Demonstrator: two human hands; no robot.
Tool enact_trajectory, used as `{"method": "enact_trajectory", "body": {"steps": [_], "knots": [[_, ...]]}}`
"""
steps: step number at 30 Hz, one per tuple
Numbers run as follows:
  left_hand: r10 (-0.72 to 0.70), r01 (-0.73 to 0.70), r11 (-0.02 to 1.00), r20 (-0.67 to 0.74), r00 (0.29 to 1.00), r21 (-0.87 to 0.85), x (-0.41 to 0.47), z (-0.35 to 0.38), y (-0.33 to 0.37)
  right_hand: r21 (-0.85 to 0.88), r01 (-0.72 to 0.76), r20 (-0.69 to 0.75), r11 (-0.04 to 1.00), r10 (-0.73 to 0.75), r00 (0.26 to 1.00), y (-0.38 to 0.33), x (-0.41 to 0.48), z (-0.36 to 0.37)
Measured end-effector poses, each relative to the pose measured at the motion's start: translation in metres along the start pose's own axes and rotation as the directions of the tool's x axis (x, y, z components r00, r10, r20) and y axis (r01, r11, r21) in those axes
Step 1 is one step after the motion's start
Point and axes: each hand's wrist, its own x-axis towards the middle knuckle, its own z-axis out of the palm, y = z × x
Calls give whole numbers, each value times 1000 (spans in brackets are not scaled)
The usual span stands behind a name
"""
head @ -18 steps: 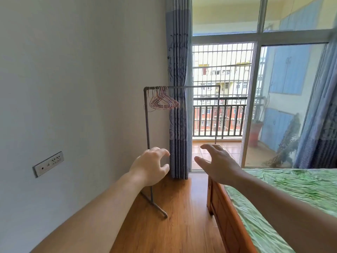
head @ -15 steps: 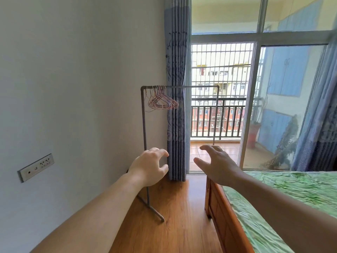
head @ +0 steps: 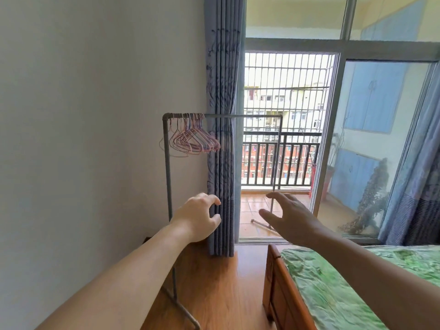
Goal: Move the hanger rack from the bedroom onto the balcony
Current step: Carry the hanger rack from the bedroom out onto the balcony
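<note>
The hanger rack (head: 167,177) is a thin grey metal frame standing along the left wall, its top bar running toward the balcony door. Several pink wire hangers (head: 192,139) hang bunched at the bar's near end. Its far post and foot (head: 273,186) show against the balcony tiles. My left hand (head: 197,216) reaches forward, fingers curled, just right of the near post and not touching it. My right hand (head: 285,215) is stretched out with fingers spread, in front of the far post, holding nothing.
A grey-blue curtain (head: 223,139) hangs behind the rack beside the open sliding door. The balcony (head: 252,208) has orange tiles and a dark railing (head: 281,160). A wooden bed frame (head: 281,289) with a green cover stands at the right, leaving a narrow strip of wood floor.
The view has moved closer to the rack and balcony door. Both hands stay raised in front at about the same spacing; nothing has been taken hold of.
</note>
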Motion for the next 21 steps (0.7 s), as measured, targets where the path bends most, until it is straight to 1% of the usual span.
{"method": "enact_trajectory", "body": {"steps": [3,7,11,15,18,21], "knots": [[19,-19,1000,16,1000,-11,50,20,-4,8,-21,-3,1000,21,1000,26,48,7],[34,-35,999,30,999,42,120,55,-12,40,5,-16,999,-5,1000,66,125,23],[-4,3,997,9,1000,71,209,84,-19,83,47,-5,995,-46,999,111,217,38],[-18,18,995,-2,1000,98,298,103,-16,106,32,31,994,-35,999,150,304,39],[-16,14,996,15,1000,92,350,115,-14,126,24,42,992,-29,999,170,355,37],[-30,28,996,21,999,86,396,128,-18,134,54,48,990,-60,997,186,397,42]]}}
